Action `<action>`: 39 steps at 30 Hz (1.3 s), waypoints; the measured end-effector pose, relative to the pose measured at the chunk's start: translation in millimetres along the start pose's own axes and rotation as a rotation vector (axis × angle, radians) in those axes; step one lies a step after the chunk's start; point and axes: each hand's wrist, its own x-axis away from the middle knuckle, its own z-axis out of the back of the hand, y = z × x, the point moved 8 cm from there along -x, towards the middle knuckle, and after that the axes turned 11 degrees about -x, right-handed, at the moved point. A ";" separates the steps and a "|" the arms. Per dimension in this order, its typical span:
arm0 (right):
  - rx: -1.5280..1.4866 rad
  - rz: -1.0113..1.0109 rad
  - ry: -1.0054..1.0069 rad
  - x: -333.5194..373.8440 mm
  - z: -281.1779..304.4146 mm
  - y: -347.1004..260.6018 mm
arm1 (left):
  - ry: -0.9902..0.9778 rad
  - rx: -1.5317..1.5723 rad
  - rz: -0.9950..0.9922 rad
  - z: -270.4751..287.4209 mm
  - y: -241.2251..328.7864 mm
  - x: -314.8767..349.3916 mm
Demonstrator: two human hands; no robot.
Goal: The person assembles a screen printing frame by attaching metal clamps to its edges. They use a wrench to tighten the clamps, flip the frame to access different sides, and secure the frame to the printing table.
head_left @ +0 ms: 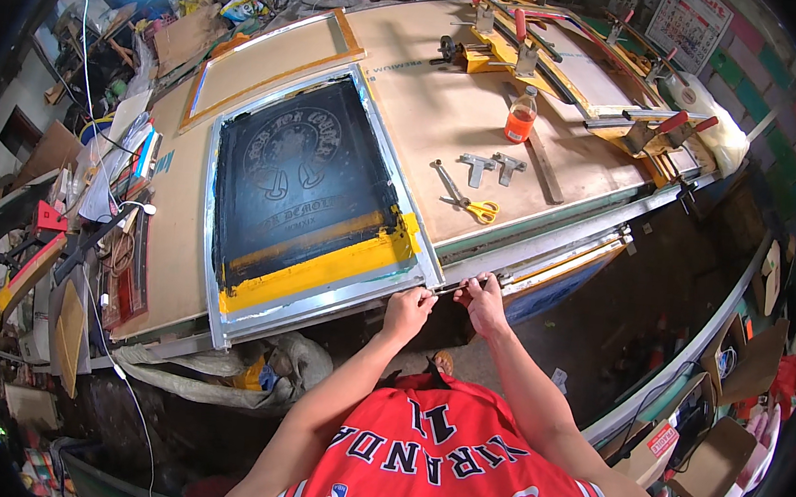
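At the front edge of the table, just off the near right corner of a screen-printing frame (320, 270), my two hands are close together. My left hand (408, 313) is closed, with thumb and fingertips pinched. My right hand (481, 305) is closed too, its fingers bent. A thin, dark, rod-like piece (445, 291) runs between them; its kind is too small to make out. The frame has a metal border, a dark mesh with a faint round design and lettering, and yellow along its near side. Beyond my hands, yellow-handled scissors (483, 210) lie on the board.
An orange-red bottle (520, 117) stands near two grey metal brackets (493, 169). At the far right is a clamping jig (528, 56) with red handles. A wooden frame (272, 62) lies at the back left. Cardboard boxes (716, 451) crowd the right side; a white cable (134, 396) hangs left.
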 end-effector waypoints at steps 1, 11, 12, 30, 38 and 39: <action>0.057 0.038 0.000 0.9 -2.5 -5.7 | 0.000 0.016 0.011 0.4 2.0 -1.0; 1.015 0.485 -0.196 32.6 -101.0 -44.3 | -0.029 0.012 0.057 2.2 -1.5 0.2; 1.014 0.505 -0.188 33.4 -102.4 -45.1 | -0.028 -0.003 0.044 2.4 -0.4 0.6; 1.285 0.306 -0.654 32.2 -113.6 -53.2 | -0.151 0.330 -0.004 25.6 19.3 -24.7; 0.277 0.013 -0.140 10.9 -48.1 -61.4 | -0.065 0.482 0.187 4.3 10.4 -7.8; 0.273 0.050 -0.111 7.6 -40.3 -55.7 | -0.070 0.496 0.187 2.5 11.1 -6.7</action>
